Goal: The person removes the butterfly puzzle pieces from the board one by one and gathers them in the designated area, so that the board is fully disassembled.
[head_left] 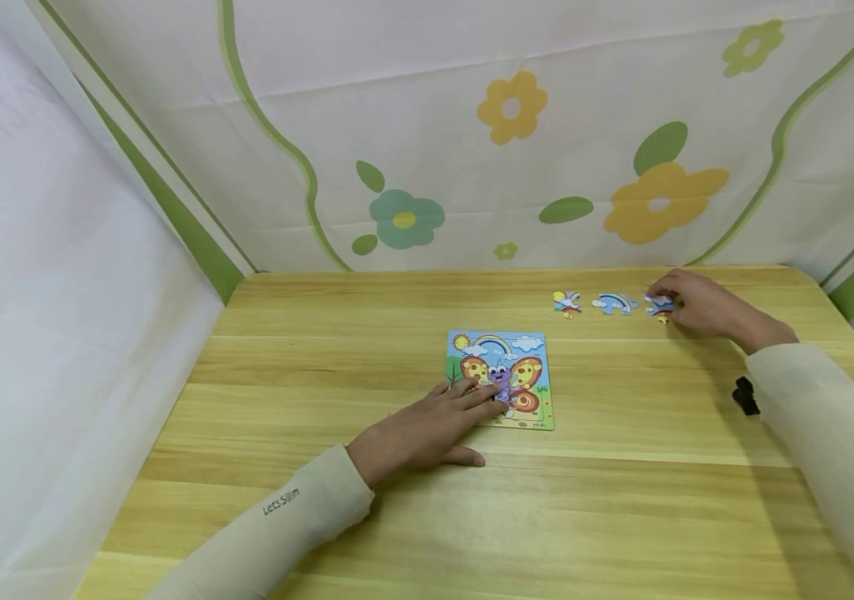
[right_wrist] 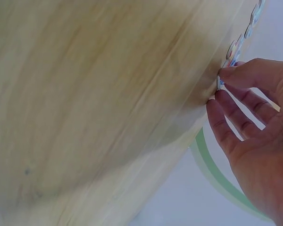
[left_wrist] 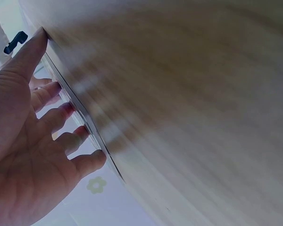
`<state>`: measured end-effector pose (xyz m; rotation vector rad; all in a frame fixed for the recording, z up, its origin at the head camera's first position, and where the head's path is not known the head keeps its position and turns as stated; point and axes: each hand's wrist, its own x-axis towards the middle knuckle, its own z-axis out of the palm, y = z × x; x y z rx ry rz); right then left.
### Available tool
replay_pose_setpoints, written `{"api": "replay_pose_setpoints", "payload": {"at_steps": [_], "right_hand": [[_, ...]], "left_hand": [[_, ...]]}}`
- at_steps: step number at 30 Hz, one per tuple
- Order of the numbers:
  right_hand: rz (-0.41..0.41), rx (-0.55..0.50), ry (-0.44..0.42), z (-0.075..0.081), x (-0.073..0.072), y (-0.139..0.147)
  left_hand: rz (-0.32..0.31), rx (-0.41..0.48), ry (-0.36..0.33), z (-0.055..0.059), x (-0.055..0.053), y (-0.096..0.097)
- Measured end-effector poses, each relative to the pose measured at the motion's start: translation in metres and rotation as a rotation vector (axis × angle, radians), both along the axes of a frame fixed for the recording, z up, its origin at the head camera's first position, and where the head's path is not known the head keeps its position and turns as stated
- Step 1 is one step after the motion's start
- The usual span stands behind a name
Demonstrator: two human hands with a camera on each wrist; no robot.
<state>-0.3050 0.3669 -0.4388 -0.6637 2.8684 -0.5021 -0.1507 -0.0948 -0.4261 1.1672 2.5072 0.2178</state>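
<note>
My left hand (head_left: pixel 434 425) rests with spread fingers on the lower left part of a square butterfly jigsaw puzzle (head_left: pixel 531 346). The puzzle shows a rainbow, a sun and clouds. The left wrist view catches its thin edge (left_wrist: pixel 95 126) under the fingertips, with the thumb off to the side. At the back right of the table, my right hand (head_left: pixel 711 307) pinches a blue and red puzzle piece (head_left: pixel 661 308) between thumb and fingers. Seen from the right wrist, that piece (right_wrist: pixel 220 83) is mostly hidden by the fingers.
Left of the pinched piece lie a rainbow piece (head_left: pixel 614 303) and a piece with yellow and red (head_left: pixel 567 305), in a row near the back edge. A flowered cloth wall (head_left: pixel 471 183) rises behind the wooden table (head_left: pixel 307 350). A small black object (head_left: pixel 746 396) is by the right sleeve.
</note>
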Motion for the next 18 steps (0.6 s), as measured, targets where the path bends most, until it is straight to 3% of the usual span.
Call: {"api": "replay_pose_setpoints", "payload": {"at_steps": [18], "right_hand": [[-0.011,0.018,-0.002,0.0005,0.0002,0.0011]], "left_hand": [[-0.003,-0.006,0.001,0.0003,0.0003,-0.0002]]}}
